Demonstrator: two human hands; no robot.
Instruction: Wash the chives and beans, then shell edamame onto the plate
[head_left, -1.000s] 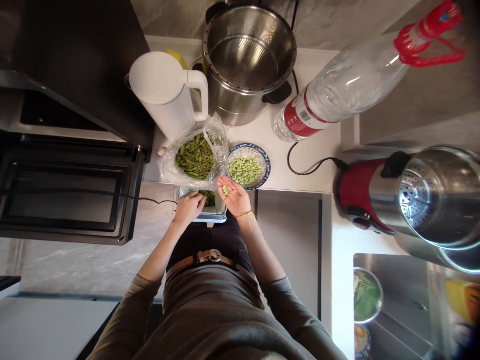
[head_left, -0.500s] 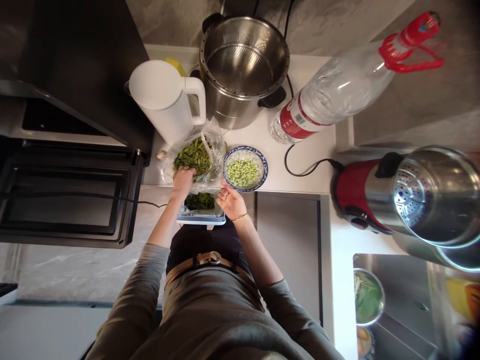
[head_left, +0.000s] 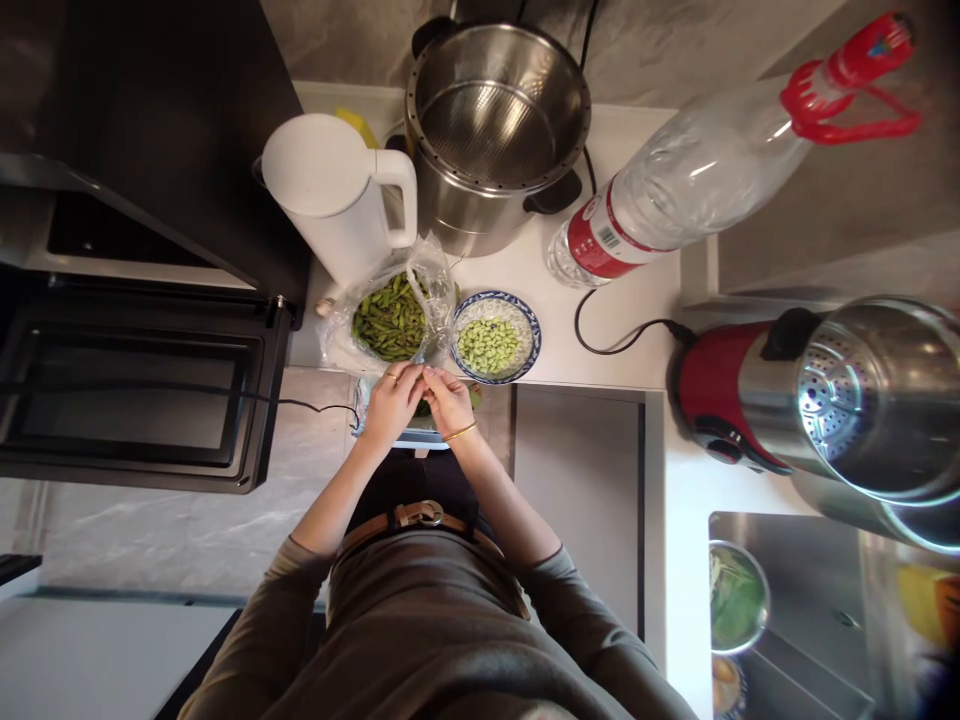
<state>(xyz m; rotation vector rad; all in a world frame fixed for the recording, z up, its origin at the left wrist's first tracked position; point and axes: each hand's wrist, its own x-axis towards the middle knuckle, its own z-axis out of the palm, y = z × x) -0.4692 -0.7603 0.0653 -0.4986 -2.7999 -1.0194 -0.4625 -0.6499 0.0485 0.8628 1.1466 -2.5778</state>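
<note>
My left hand [head_left: 394,402] and my right hand [head_left: 448,402] meet fingertip to fingertip at the counter's front edge, both closed in a pinch. An edamame pod from the bag seems to be between them, but the fingers hide it almost wholly. The right palm, which held shelled edamame beans, is curled and its inside is hidden. Just beyond my hands is a clear plastic bag [head_left: 439,290] of edamame pods [head_left: 390,318]. Right of it sits a blue-rimmed bowl [head_left: 535,335] holding shelled beans [head_left: 489,345]. Beneath my hands, a bin [head_left: 424,438] with green shells is partly covered.
A white jug [head_left: 322,190] and a steel steamer pot [head_left: 480,215] stand behind the bag. A large water bottle [head_left: 675,190] is at the back right. The red-based appliance [head_left: 720,380] stands near the sink [head_left: 814,600]. At left, a black oven door [head_left: 135,390] hangs open.
My left hand reached into the bag of pods, then came back to my right hand. My right hand has turned from palm up with beans showing to a closed pinch.
</note>
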